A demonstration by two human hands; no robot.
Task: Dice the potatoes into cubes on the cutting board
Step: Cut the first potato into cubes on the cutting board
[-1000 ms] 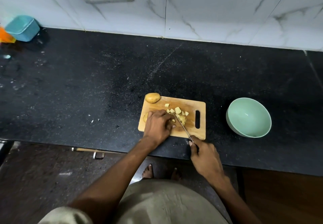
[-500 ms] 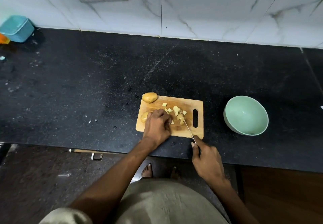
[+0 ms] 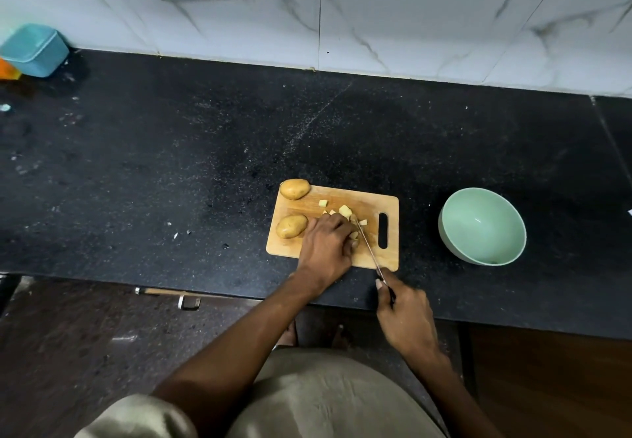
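Note:
A wooden cutting board (image 3: 372, 203) lies on the black counter. One whole potato (image 3: 294, 189) sits at its far left corner, and a second potato (image 3: 291, 226) lies on the left side. Several pale potato cubes (image 3: 344, 211) are scattered near the board's middle. My left hand (image 3: 325, 246) presses down on a potato piece that its fingers hide. My right hand (image 3: 405, 314) grips the handle of a knife (image 3: 367, 244), whose thin blade angles across the board right beside my left fingertips.
A mint green bowl (image 3: 482, 227) stands to the right of the board. A teal box (image 3: 34, 49) sits at the far left by the marble wall. A drawer handle (image 3: 188, 301) shows below the counter's front edge.
My left hand has shifted right on the board, so the second potato at the left now shows fully. The knife blade stays by my left fingertips. The view has drifted slightly.

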